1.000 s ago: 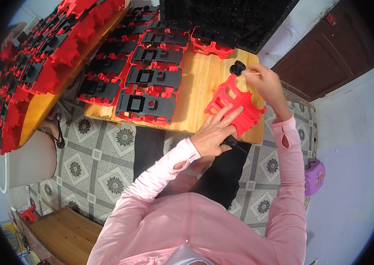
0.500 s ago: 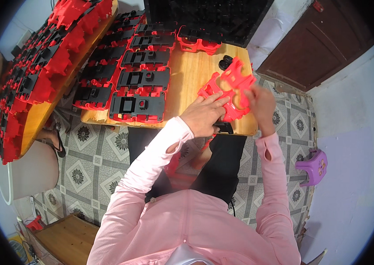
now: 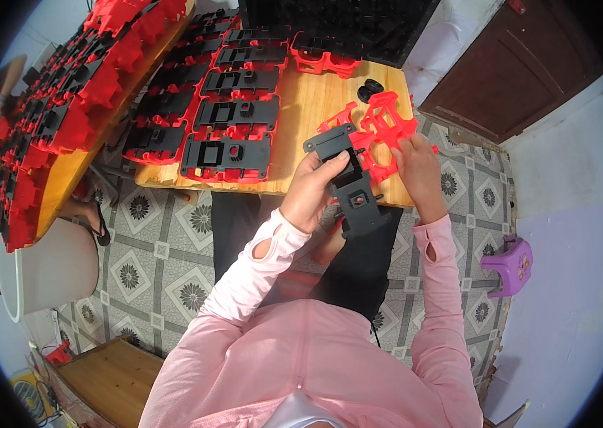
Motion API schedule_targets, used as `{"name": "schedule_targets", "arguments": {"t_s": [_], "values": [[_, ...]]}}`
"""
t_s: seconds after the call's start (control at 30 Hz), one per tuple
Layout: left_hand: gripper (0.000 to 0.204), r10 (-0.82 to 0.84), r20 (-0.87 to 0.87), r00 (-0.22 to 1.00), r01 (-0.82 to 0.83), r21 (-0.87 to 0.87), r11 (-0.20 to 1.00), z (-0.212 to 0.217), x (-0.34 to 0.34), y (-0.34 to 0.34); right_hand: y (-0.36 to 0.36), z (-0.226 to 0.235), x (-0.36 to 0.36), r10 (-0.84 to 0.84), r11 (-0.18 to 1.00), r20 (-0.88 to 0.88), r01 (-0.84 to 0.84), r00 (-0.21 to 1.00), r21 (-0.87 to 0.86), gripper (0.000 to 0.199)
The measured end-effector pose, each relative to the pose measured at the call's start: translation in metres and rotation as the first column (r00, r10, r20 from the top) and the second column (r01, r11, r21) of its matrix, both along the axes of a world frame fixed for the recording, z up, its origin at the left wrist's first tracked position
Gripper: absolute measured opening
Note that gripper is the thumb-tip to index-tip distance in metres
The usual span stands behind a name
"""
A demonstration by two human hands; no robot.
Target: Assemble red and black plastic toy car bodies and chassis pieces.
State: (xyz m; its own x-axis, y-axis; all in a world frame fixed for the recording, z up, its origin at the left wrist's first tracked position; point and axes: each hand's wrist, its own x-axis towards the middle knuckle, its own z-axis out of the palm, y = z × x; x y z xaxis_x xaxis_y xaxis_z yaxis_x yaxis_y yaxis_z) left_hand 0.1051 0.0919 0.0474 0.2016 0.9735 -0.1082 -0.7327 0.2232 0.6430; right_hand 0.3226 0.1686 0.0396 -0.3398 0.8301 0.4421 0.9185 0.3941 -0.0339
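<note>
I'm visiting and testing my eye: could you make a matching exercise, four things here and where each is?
1. Long black plastic plate
2. Openwork red plastic frame
3. Small round black parts
4. Purple plastic stool

A. On the grey patterned floor
B. In the right hand
C. On the pale wooden table
D. In the left hand

Pairs: 1-D, 2-B, 3-C, 4-A

A purple stool (image 3: 512, 267) stands on patterned gray tiles (image 3: 137, 210), a brown door (image 3: 504, 78) beyond it, a pale wall (image 3: 576, 228) to its right; far to the stool's left are a white tub (image 3: 59, 269) and a sandaled foot (image 3: 93, 212).
</note>
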Motion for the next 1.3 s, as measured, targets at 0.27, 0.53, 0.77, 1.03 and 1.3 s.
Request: {"name": "schedule_targets", "arguments": {"t_s": [0.27, 0.53, 0.77, 1.03, 1.3], "values": [[0.031, 0.041, -0.010, 0.999, -0.041, -0.003, 0.999, 0.020, 0.017, 0.006, -0.058, 0.067, -0.016, 0.332, 0.883, -0.597, -0.464, 0.731, -0.077, 0.031], [0.040, -0.046, 0.040, 0.998, 0.036, 0.217, 0.975, 0.013, 0.053, 0.040, -0.061, 0.055, 0.015, 0.458, 0.889, -0.409, -0.394, 0.790, 0.233, 0.038], [0.019, 0.919, -0.393, -0.031, 0.604, 0.725, 0.331, -0.050, 0.044, 0.033, -0.066, 0.060, 0.076, 0.240, 0.968, -0.696, -0.114, 0.677, 0.223, 0.032], [0.023, 0.856, -0.433, -0.283, 0.332, 0.793, 0.511, -0.027, 0.016, 0.040, -0.053, 0.035, 0.094, 0.118, 0.993, -0.811, -0.087, 0.573, 0.083, 0.030], [0.059, 0.293, -0.439, 0.849, -0.320, 0.013, 0.947, -0.038, 0.102, 0.061, 0.015, 0.009, 0.057, 0.060, 0.921, -0.987, -0.389, 0.149, -0.002, 0.022]]}}
